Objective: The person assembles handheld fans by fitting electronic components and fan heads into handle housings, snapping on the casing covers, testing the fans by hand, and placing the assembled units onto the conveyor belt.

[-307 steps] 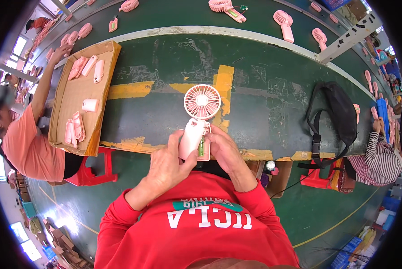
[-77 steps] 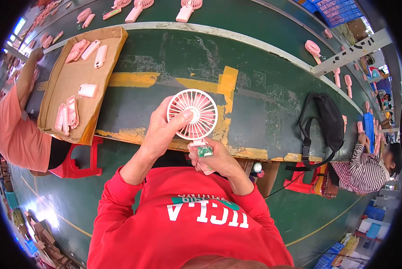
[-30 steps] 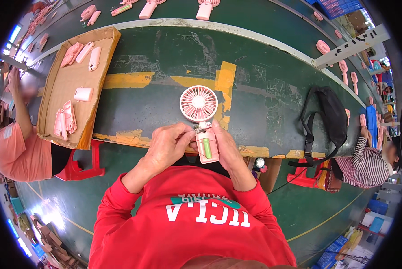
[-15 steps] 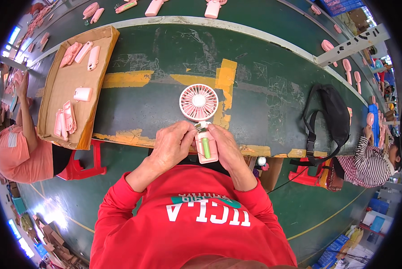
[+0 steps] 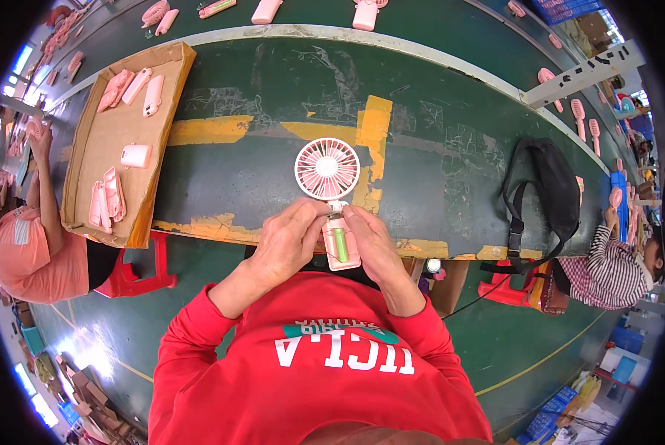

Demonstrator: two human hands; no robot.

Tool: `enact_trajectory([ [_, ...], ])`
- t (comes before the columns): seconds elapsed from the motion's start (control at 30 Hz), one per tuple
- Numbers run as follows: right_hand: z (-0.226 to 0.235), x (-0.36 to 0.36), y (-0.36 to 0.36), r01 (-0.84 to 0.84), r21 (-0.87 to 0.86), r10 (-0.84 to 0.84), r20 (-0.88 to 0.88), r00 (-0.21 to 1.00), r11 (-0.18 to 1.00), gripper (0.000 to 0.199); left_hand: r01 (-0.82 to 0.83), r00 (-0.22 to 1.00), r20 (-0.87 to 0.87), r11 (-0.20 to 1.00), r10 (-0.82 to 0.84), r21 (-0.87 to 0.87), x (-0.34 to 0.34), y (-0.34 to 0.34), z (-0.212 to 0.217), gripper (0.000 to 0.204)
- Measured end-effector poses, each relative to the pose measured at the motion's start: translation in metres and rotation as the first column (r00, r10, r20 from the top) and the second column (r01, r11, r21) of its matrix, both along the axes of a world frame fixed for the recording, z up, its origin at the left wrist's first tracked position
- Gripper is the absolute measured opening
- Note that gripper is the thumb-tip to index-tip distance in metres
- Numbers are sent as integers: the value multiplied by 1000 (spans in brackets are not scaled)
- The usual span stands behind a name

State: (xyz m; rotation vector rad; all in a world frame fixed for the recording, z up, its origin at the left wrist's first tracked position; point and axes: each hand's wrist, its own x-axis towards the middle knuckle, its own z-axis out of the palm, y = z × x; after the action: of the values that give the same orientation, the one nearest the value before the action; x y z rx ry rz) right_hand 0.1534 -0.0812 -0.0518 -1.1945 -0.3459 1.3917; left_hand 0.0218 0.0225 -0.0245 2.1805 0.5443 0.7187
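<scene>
A pink and white handheld fan (image 5: 327, 168) is between my hands at the table's near edge, its round head pointing away from me. The lower handle is uncovered, and a green battery cell (image 5: 340, 243) shows inside it. My right hand (image 5: 374, 241) wraps the handle's right side, thumb near the neck. Fingers of my left hand (image 5: 286, 236) are pinched together at the top of the handle, on a small part just below the neck. That part is mostly covered by the fingertips.
On the left, a shallow cardboard tray (image 5: 170, 111) holds several pink casing pieces. A black strap bag (image 5: 551, 196) lies to the right. Beyond the pale rail (image 5: 392, 46), pink fan parts lie on a green belt. Co-workers sit on both sides, near red stools (image 5: 145, 271).
My fingertips have closed further over the small part at the handle's top, hiding more of it. The fan has shifted very slightly left. Pink parts beyond the rail have moved right.
</scene>
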Motion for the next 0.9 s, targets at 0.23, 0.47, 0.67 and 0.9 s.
enact_trajectory([
  [0.23,7,5,-3,-85,71,87,-21,996,994,30,107,991,-91,984,-95,141,-6,0,2,35],
  [0.47,4,2,-4,-150,111,141,82,987,982,30,153,979,-173,956,-111,252,-6,-5,2,38],
  [0.67,4,0,-4,-124,124,115,77,990,985,30,194,969,-212,927,-129,320,-3,-5,9,40],
  [0.9,5,-1,-3,-114,127,103,89,991,985,31,235,951,-275,909,-142,344,-2,-6,13,38],
])
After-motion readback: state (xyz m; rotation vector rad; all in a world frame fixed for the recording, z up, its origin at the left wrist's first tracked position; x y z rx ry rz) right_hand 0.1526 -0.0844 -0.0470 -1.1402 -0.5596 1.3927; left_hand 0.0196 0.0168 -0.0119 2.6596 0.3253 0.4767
